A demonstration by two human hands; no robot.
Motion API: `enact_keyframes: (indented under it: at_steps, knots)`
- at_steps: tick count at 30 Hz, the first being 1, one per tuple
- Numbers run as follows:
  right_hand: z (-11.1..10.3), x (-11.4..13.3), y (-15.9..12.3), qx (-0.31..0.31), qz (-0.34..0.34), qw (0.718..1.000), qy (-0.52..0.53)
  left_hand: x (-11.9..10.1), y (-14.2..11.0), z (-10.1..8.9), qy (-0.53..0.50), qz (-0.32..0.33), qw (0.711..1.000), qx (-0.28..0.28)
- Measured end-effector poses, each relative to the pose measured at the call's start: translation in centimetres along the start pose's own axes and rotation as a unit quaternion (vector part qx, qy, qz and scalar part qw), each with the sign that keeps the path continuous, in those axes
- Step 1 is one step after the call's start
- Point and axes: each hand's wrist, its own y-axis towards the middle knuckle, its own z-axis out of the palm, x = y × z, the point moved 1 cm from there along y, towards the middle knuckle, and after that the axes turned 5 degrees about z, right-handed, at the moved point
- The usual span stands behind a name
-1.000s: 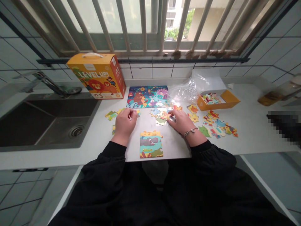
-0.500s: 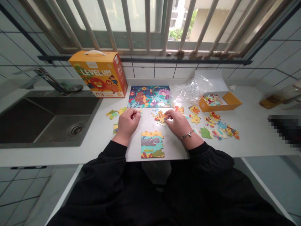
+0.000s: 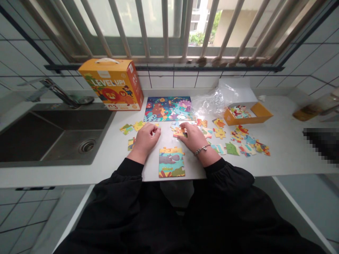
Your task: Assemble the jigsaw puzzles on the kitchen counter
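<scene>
White worktop bore one joined block and many loose pieces

Orange and tall, the carton stood far left. Beside it lay a dark picture sheet, and the small box to the far right held more pieces.

Near the front edge, the block lay flat and snugly joined, with unfilled tabs along its far and right sides; by my judgement, only a small part was done. Most remained apart, scattered left, centre and right.

The left hand was curled, fingertips drawn together; whether it gripped anything, I couldn't tell. The right hand arched over the centre pieces, fingers bent, its grip unclear.
</scene>
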Motion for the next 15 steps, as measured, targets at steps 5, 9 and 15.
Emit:
enact_keyframes:
  at_steps: [5, 9, 15]
  knots:
    - [-0.3, -0.8, 0.0, -0.038, 0.000, 0.997, 0.069, 0.0, 0.0, 0.0, 0.000, -0.002, 1.000, 0.003]
    - [-0.9, -1.1, 0.1, -0.052, 0.030, 0.993, 0.097, -0.1, -0.1, 0.0, -0.005, 0.003, 1.000, 0.004]
    - [-1.2, -1.7, -0.1, -0.020, 0.144, 0.968, 0.205, -0.3, -0.2, 0.0, -0.019, 0.018, 1.000, 0.010]
